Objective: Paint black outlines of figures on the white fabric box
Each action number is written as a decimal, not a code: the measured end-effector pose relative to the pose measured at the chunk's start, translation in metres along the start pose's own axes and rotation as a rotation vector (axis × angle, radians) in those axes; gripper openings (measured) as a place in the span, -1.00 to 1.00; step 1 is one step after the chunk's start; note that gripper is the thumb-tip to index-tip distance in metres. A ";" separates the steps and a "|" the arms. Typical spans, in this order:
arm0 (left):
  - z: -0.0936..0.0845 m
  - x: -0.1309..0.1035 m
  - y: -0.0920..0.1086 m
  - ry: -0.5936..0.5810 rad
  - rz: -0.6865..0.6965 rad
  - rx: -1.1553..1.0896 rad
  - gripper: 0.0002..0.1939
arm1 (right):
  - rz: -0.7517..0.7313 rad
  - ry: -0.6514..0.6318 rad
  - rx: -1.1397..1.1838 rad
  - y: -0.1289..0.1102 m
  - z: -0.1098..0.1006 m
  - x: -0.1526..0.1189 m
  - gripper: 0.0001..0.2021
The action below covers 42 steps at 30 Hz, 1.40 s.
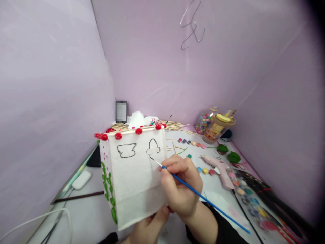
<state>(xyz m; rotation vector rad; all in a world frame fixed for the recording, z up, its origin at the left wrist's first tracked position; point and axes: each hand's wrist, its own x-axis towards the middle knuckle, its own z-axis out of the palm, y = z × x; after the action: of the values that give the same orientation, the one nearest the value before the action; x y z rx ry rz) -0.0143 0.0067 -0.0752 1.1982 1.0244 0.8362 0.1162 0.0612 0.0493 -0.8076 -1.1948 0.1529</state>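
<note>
My right hand [181, 183] pinches a thin blue paintbrush [200, 195], its dark tip at the lower edge of a black outline on the white box [138, 184]. That outline has a pointed top and rounded lobes; a second, wing-like outline sits to its left. Red pompoms [138, 131] line the box's top edge. Green leaf shapes [110, 186] and small pink dots mark its left side. From below, my left hand [149, 225] grips the box's bottom edge, thumb in front, its other fingers mostly hidden.
A pink glue gun [220, 169] lies at right beside small paint pots [205, 170] and green yarn balls [234, 157]. Behind stand a jar of coloured pompoms [203, 122] and a brown-lidded cup [218, 128]. Wooden sticks [175, 125] lie at the back. A white cable [64, 210] runs at left.
</note>
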 end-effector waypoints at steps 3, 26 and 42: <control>0.000 0.000 0.009 -0.013 -0.012 -0.001 -0.37 | 0.009 0.001 -0.003 0.000 -0.001 0.000 -0.77; -0.004 0.002 -0.006 -0.066 0.058 0.014 -0.36 | 0.032 0.007 0.012 0.001 -0.001 0.000 -0.78; -0.003 0.002 -0.001 -0.062 0.029 -0.014 -0.39 | 0.047 0.046 0.028 0.002 0.001 -0.002 -0.78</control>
<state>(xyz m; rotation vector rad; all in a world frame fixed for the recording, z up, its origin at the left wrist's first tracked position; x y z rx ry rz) -0.0166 0.0091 -0.0771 1.2227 0.9514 0.8221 0.1153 0.0620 0.0472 -0.8113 -1.1283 0.1878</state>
